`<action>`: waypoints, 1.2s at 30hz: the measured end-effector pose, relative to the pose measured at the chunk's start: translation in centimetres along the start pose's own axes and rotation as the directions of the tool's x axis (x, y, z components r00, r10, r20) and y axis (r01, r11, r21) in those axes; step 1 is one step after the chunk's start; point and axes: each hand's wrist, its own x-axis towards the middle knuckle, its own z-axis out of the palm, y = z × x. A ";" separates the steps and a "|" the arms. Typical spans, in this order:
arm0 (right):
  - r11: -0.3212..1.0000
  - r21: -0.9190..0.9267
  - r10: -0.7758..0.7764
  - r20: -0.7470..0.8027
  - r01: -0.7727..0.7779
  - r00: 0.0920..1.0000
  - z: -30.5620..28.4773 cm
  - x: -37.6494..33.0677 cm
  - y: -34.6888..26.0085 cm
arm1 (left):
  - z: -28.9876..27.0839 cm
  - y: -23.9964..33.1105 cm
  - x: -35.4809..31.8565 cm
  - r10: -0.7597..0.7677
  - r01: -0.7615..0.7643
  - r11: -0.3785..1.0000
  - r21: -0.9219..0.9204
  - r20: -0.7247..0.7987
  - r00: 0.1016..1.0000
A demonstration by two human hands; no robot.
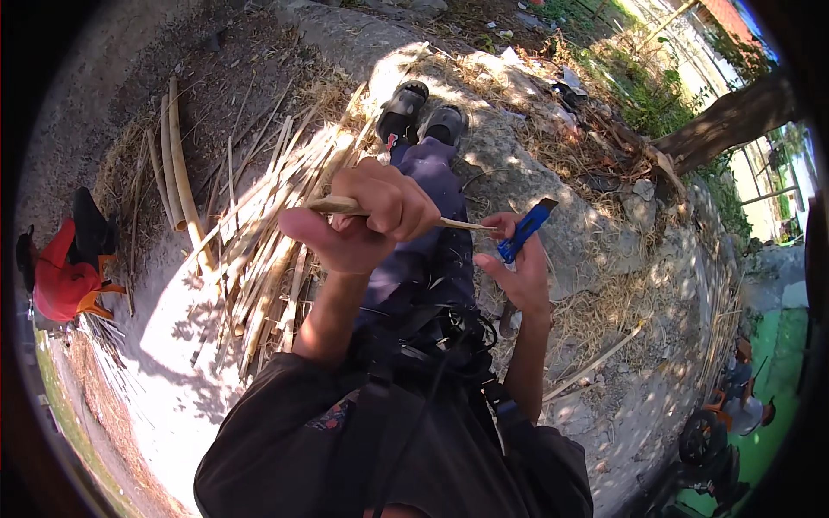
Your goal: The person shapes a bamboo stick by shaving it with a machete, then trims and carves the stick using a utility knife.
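**Hands: stick in left, knife in right**

Your left hand (pixel 367 220) is closed in a fist around a thin bamboo stick (pixel 345 205), held roughly level above your lap. The stick's narrow end runs right, to the fingers of your right hand (pixel 518 263). That hand grips a blue utility knife (pixel 523 230), blade end up and to the right, just beside the stick's tip. Your legs stretch ahead, dark sandals (pixel 423 112) on rough ground. A pile of split bamboo strips (pixel 259 233) lies left of your legs. At far left, a person in red (pixel 60 276) crouches, well apart.
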 end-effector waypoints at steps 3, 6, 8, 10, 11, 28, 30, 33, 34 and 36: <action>0.946 -0.277 -0.126 0.160 0.167 0.979 1.1 1.8 -0.4 | 0.7 -0.2 0.3 0.023 -0.024 0.999 -0.041 -0.023 0.999; 0.997 0.033 0.057 0.172 -0.063 0.984 0.9 2.5 2.4 | -0.5 0.4 0.8 0.026 -0.024 0.996 -0.091 0.021 0.999; 0.994 0.066 0.072 0.179 -0.085 0.981 0.0 2.7 3.1 | -1.1 1.2 1.2 -0.108 0.125 0.990 0.070 -0.205 0.973; 0.986 0.112 0.100 0.189 -0.123 0.977 -0.8 2.9 3.0 | -1.5 1.6 1.7 -0.208 0.285 0.944 0.167 -0.372 0.905; 0.986 0.115 0.098 0.189 -0.122 0.977 -0.9 3.1 2.8 | -2.0 2.0 1.9 -0.271 0.451 0.861 0.237 -0.536 0.799; 0.707 -0.705 0.120 0.192 0.052 0.974 -4.9 9.3 4.1 | -9.0 1.2 -6.5 -0.913 0.964 0.059 0.259 -0.376 0.157; 0.654 -0.747 0.012 0.173 0.123 0.985 -4.2 9.0 4.9 | -8.0 -0.2 -5.3 -0.962 0.983 -0.014 0.182 -0.270 0.036; 0.679 -0.721 -0.031 0.163 0.141 0.986 -5.2 9.0 7.6 | -7.2 -2.1 -5.0 -0.986 0.987 -0.133 0.090 -0.116 -0.122; 0.644 -0.737 -0.177 0.117 0.205 0.977 -4.4 9.1 7.2 | -7.8 -2.8 -6.3 -0.993 0.993 -0.067 0.098 -0.106 -0.056; 0.600 -0.757 -0.317 0.073 0.259 0.946 -4.0 8.6 5.7 | -6.8 -3.2 -6.6 -0.964 0.972 -0.024 0.235 -0.262 0.039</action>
